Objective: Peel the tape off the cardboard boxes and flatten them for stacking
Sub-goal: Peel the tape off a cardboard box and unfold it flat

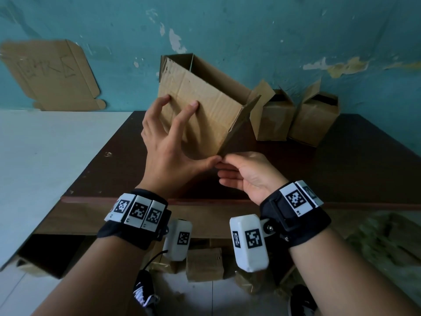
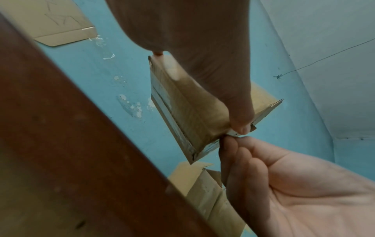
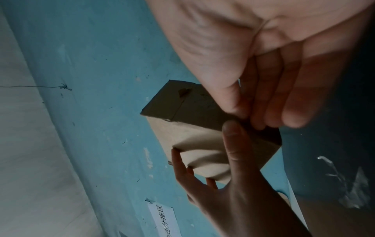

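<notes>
An open-topped cardboard box [image 1: 205,99] is held tilted above the dark brown table [image 1: 341,160]. My left hand [image 1: 173,137] grips it, with spread fingertips pressed on its side face and the thumb at its lowest corner. My right hand [image 1: 227,163] pinches at that same corner, palm up. In the left wrist view the box [image 2: 192,104] has clear tape [image 2: 172,115] along its bottom seam. The right hand's fingertips [image 2: 228,141] pinch a pale tape end just below the left thumb. The right wrist view shows the box [image 3: 194,136] between both hands.
Two small open boxes [image 1: 275,115] [image 1: 314,117] stand at the table's back right, against the teal wall. A flattened cardboard sheet [image 1: 52,74] leans on the wall at left. More cardboard [image 1: 205,263] lies on the floor under the table's near edge. A white surface [image 1: 45,156] adjoins the table's left.
</notes>
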Tool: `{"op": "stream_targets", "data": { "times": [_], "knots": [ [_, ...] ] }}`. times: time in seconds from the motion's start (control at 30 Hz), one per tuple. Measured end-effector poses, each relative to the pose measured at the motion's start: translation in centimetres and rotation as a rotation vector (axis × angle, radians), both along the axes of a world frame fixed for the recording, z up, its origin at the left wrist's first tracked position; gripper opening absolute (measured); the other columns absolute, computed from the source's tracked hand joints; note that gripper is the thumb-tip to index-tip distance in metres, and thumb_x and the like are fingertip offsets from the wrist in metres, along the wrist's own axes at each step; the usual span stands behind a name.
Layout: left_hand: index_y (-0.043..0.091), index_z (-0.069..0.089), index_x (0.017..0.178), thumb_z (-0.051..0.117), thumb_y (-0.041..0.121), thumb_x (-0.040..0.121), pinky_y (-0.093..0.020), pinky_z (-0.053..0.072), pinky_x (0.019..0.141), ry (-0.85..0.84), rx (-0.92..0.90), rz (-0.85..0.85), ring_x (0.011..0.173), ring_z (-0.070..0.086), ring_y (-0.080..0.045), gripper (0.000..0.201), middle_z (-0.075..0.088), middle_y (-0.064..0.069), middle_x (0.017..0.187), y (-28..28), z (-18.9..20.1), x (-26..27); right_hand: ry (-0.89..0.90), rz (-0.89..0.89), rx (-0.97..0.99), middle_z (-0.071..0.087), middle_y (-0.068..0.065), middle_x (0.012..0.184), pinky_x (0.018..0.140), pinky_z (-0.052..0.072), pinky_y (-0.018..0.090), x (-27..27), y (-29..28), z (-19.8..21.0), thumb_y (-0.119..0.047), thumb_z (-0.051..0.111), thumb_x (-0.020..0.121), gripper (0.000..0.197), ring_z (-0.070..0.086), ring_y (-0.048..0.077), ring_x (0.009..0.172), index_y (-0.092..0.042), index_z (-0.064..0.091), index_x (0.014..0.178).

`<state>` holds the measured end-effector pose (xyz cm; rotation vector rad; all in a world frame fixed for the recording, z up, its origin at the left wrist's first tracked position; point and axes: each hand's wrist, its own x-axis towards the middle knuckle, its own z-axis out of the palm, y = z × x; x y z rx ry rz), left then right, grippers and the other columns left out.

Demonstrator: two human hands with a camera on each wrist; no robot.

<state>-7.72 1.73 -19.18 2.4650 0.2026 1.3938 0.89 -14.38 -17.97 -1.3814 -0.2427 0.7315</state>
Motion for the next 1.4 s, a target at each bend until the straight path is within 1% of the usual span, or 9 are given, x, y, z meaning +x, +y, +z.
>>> {"op": "stream_targets", "data": {
  "times": [0.37, 0.57, 0.77, 0.83, 0.97, 1.1, 1.23, 1.3, 1.4],
  "knots": [
    [0.033, 0.042, 0.147, 0.08, 0.076, 0.065, -0.056, 0.031, 0.114, 0.009, -0.013, 0.008, 0.148, 0.024, -0.036, 0.1, 0.026, -0.02, 0.155, -0.6, -0.4, 0.2, -0.155, -0.023, -0.101, 0.058, 0.001, 0.073, 0.039, 0.045, 0.021, -0.6, 0.8, -0.5, -0.016, 0.052, 0.102, 0.02, 0.053, 0.008, 0.052, -0.011, 0.062, 0.086],
    [0.027, 0.043, 0.149, 0.082, 0.07, 0.066, -0.058, 0.03, 0.118, -0.057, -0.17, -0.077, 0.149, 0.021, -0.028, 0.101, 0.024, -0.017, 0.153, 0.0, -0.6, 0.4, -0.181, -0.02, -0.119, 0.057, 0.003, 0.078, 0.039, 0.044, 0.022, -0.3, 0.9, -0.4, -0.018, 0.053, 0.102, 0.018, 0.052, 0.01, 0.054, -0.007, 0.064, 0.093],
    [0.021, 0.039, 0.15, 0.084, 0.06, 0.067, -0.03, 0.023, 0.125, -0.157, -0.343, -0.179, 0.147, 0.025, -0.028, 0.102, 0.025, -0.019, 0.148, 0.3, -0.3, 0.5, -0.185, -0.033, -0.092, 0.058, 0.001, 0.078, 0.043, 0.047, 0.023, 0.1, 0.4, -0.1, -0.022, 0.057, 0.101, 0.016, 0.053, 0.011, 0.056, -0.011, 0.064, 0.092],
    [0.018, 0.038, 0.151, 0.084, 0.057, 0.067, -0.035, 0.023, 0.126, -0.181, -0.389, -0.186, 0.146, 0.027, -0.027, 0.103, 0.026, -0.02, 0.147, 0.4, -0.3, 0.6, -0.175, -0.035, -0.082, 0.06, 0.001, 0.08, 0.044, 0.048, 0.025, 0.1, 0.3, 0.0, -0.023, 0.057, 0.101, 0.015, 0.055, 0.012, 0.057, -0.012, 0.065, 0.095],
    [0.03, 0.035, 0.152, 0.084, 0.058, 0.069, -0.051, 0.031, 0.122, -0.224, -0.481, -0.172, 0.146, 0.029, -0.022, 0.1, 0.026, -0.012, 0.146, 1.1, -0.7, 0.9, -0.112, 0.014, -0.002, 0.07, 0.004, 0.087, 0.049, 0.054, 0.029, 0.0, 0.1, 0.4, -0.023, 0.059, 0.101, 0.017, 0.061, 0.014, 0.058, -0.011, 0.07, 0.105],
    [0.024, 0.036, 0.152, 0.084, 0.053, 0.07, -0.047, 0.028, 0.123, -0.229, -0.466, -0.15, 0.145, 0.03, -0.021, 0.1, 0.026, -0.013, 0.146, 1.2, -0.6, 0.8, -0.016, 0.102, 0.071, 0.077, 0.007, 0.102, 0.06, 0.058, 0.035, -0.1, -0.1, 0.7, -0.034, 0.039, 0.107, 0.041, 0.069, 0.021, 0.071, -0.011, 0.072, 0.113],
    [0.015, 0.039, 0.152, 0.083, 0.055, 0.069, -0.035, 0.023, 0.126, -0.207, -0.39, -0.162, 0.147, 0.027, -0.028, 0.102, 0.027, -0.02, 0.146, 0.6, -0.5, 0.8, -0.174, 0.07, -0.011, 0.079, 0.005, 0.099, 0.059, 0.06, 0.034, -0.2, -0.1, 0.8, -0.049, 0.058, 0.098, 0.043, 0.073, 0.021, 0.072, -0.011, 0.074, 0.11],
    [0.015, 0.039, 0.151, 0.083, 0.057, 0.069, -0.027, 0.021, 0.124, -0.19, -0.356, -0.174, 0.146, 0.027, -0.031, 0.102, 0.027, -0.022, 0.146, 0.4, -0.4, 0.7, -0.311, 0.028, -0.061, 0.079, 0.005, 0.095, 0.058, 0.061, 0.032, -0.2, 0.0, 0.4, -0.042, 0.066, 0.096, 0.035, 0.072, 0.02, 0.07, -0.009, 0.074, 0.106],
    [0.015, 0.039, 0.15, 0.084, 0.057, 0.069, -0.023, 0.021, 0.122, -0.175, -0.31, -0.185, 0.146, 0.026, -0.032, 0.102, 0.026, -0.023, 0.146, 0.1, -0.2, 0.6, -0.35, -0.014, -0.066, 0.078, 0.003, 0.086, 0.057, 0.061, 0.03, 0.1, 0.0, 0.0, -0.025, 0.066, 0.099, 0.018, 0.072, 0.018, 0.065, -0.009, 0.074, 0.099]
  ]
}}
